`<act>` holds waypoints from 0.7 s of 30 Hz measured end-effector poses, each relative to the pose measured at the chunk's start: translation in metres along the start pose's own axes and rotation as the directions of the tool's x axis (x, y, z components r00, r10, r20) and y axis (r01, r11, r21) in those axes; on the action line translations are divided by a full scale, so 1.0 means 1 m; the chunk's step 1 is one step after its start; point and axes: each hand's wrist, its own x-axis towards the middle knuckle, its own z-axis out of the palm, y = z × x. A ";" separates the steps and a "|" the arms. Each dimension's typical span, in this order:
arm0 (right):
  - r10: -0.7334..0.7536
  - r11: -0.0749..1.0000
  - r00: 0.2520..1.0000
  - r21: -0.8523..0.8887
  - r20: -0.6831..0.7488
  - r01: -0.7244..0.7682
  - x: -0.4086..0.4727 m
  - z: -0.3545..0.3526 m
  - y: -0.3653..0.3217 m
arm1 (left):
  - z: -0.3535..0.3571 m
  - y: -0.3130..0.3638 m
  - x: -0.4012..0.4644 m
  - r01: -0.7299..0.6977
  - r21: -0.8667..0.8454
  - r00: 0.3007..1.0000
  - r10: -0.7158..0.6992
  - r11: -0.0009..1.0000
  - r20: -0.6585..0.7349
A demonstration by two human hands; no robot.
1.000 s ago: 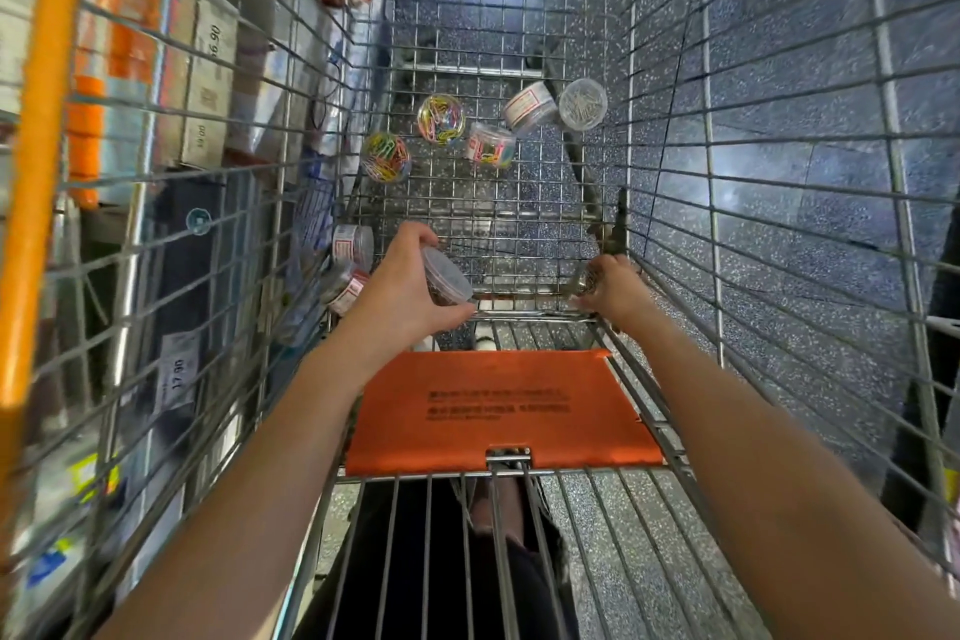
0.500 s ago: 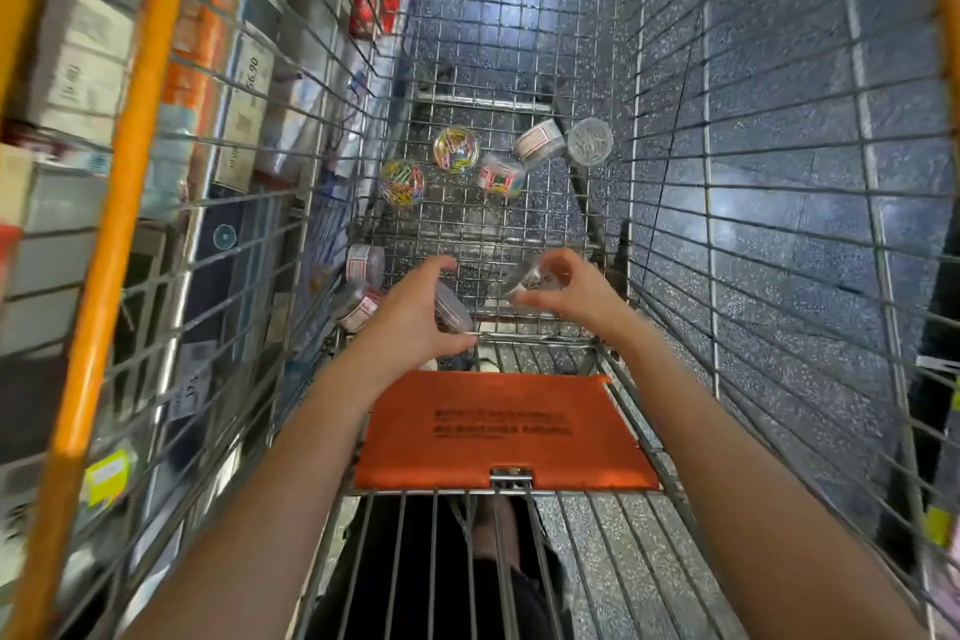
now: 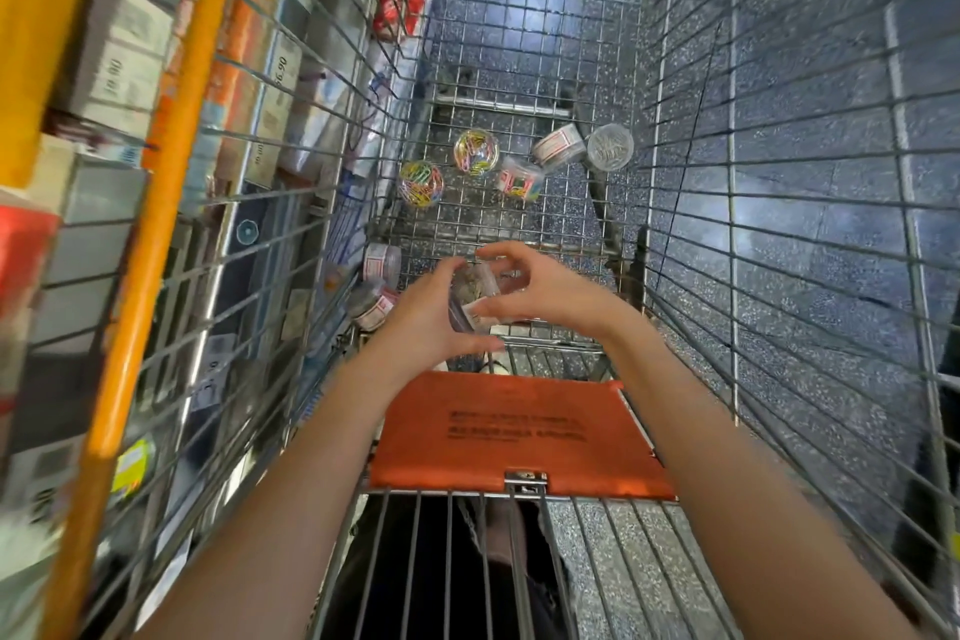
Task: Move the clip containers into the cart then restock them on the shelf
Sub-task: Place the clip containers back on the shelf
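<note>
Both hands have come together over the wire cart (image 3: 691,203): the left hand (image 3: 423,314) and right hand (image 3: 545,294) each curl around 1 clear clip container (image 3: 470,299) held between them. 5 more containers (image 3: 475,150) lie on the cart floor ahead, 2 by its left wall.

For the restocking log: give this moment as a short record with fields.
place: wire cart beside a shelf
left hand: holds a clear container
right hand: fingers curled at the same container
far end of cart floor: five clip containers, two with coloured clips
near left corner: two more containers
seat flap: orange, folded down
</note>
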 end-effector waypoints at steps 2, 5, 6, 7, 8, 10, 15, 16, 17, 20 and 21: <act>0.000 0.999 1.000 0.040 -0.009 0.000 0.001 0.002 -0.001 | 0.000 -0.003 0.001 0.003 0.010 1.000 -0.003 1.000 -0.011; 0.008 0.996 1.000 0.084 -0.006 -0.007 0.003 0.004 -0.003 | 0.000 -0.007 0.002 0.021 0.033 0.999 -0.019 0.999 -0.040; 0.012 0.995 1.000 0.098 -0.006 -0.011 0.003 0.004 -0.004 | -0.001 -0.008 0.002 0.023 0.041 0.999 -0.021 0.999 -0.049; 0.014 0.994 1.000 0.106 -0.007 -0.014 0.004 0.004 -0.005 | -0.002 -0.009 0.003 0.019 0.043 0.998 -0.017 0.999 -0.057; 0.015 0.994 1.000 0.110 -0.008 -0.014 0.004 0.004 -0.006 | -0.003 -0.009 0.003 0.009 0.037 0.998 -0.007 0.999 -0.064; 0.012 0.993 1.000 0.118 -0.006 -0.012 0.005 0.003 -0.008 | -0.004 -0.009 0.005 -0.016 0.026 0.996 0.018 1.000 -0.084; -0.001 0.996 1.000 0.089 0.003 0.001 0.005 -0.001 -0.010 | -0.009 -0.006 0.005 -0.034 0.040 0.992 0.039 0.999 -0.117; -0.007 0.997 1.000 0.079 0.004 0.006 0.005 -0.002 -0.011 | -0.009 -0.005 0.005 -0.031 0.033 0.992 0.034 0.999 -0.124; -0.013 0.997 1.000 0.076 0.002 0.013 0.005 -0.003 -0.011 | -0.009 -0.005 0.005 -0.021 0.019 0.991 0.023 1.000 -0.129; -0.034 0.998 0.999 0.047 -0.011 0.035 0.006 -0.010 -0.010 | -0.009 -0.006 0.005 -0.009 -0.003 0.990 0.009 1.000 -0.138; -0.037 0.999 0.999 0.022 -0.022 0.038 0.007 -0.014 -0.009 | -0.009 -0.006 0.004 -0.005 -0.008 0.990 0.004 1.000 -0.140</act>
